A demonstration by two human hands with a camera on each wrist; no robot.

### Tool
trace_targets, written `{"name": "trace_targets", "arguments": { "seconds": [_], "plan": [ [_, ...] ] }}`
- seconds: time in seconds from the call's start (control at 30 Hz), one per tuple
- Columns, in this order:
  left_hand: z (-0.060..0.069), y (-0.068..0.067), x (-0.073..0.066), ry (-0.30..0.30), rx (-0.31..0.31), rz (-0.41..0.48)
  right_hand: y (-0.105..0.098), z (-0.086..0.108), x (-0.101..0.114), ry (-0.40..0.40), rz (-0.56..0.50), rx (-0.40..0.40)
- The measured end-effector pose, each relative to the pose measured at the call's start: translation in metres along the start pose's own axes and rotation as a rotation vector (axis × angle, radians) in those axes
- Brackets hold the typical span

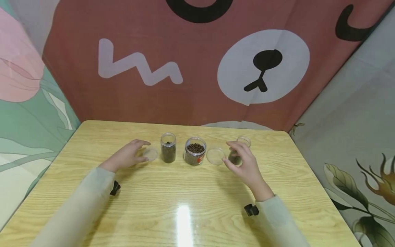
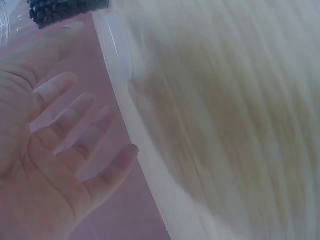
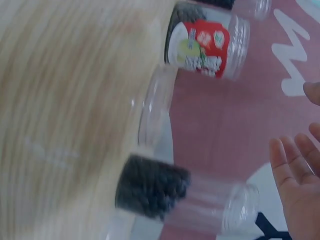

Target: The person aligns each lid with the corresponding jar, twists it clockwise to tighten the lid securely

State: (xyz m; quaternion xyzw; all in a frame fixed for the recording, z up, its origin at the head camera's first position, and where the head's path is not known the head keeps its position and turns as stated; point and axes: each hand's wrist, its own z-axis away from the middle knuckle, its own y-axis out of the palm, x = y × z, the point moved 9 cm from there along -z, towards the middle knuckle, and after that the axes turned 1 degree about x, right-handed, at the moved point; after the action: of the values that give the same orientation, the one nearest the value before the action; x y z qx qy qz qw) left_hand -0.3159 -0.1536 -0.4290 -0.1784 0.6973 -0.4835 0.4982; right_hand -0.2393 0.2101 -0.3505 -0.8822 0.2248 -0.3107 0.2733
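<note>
My left hand reaches beside a clear round lid, fingers spread; in the left wrist view the palm holds nothing. Right of that lid stands a tall uncovered jar part filled with dark pieces. A wider uncovered jar holds brown beans and bears a red label. Another clear lid lies between it and my right hand. Partly behind that hand is a third open-topped jar, its dark contents low inside. The right fingers are apart from it in the right wrist view.
Everything stands on a light wood-grain table, with the jars toward its far edge. Behind it hangs a reddish cloth with a cartoon face. Patterned cloths flank the table on both sides.
</note>
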Motion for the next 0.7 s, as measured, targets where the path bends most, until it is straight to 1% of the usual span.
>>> {"name": "trace_targets", "arguments": {
  "seconds": [0.13,0.27,0.43,0.57,0.7],
  "plan": [
    [-0.001,0.002,-0.003,0.024,0.003,-0.003,0.017,-0.001,0.001,0.038,-0.042,0.014],
    [-0.001,0.004,-0.005,0.025,0.013,-0.011,0.031,-0.003,0.006,0.052,-0.091,0.019],
    [-0.001,0.007,-0.005,0.003,0.031,-0.002,0.048,-0.008,0.015,0.072,-0.113,0.032],
    [-0.002,0.009,-0.006,-0.016,0.049,0.012,0.062,-0.01,0.018,0.133,-0.181,0.068],
    [-0.001,0.011,-0.006,-0.027,0.053,0.019,0.077,-0.011,0.02,0.189,-0.243,0.111]
  ]
}}
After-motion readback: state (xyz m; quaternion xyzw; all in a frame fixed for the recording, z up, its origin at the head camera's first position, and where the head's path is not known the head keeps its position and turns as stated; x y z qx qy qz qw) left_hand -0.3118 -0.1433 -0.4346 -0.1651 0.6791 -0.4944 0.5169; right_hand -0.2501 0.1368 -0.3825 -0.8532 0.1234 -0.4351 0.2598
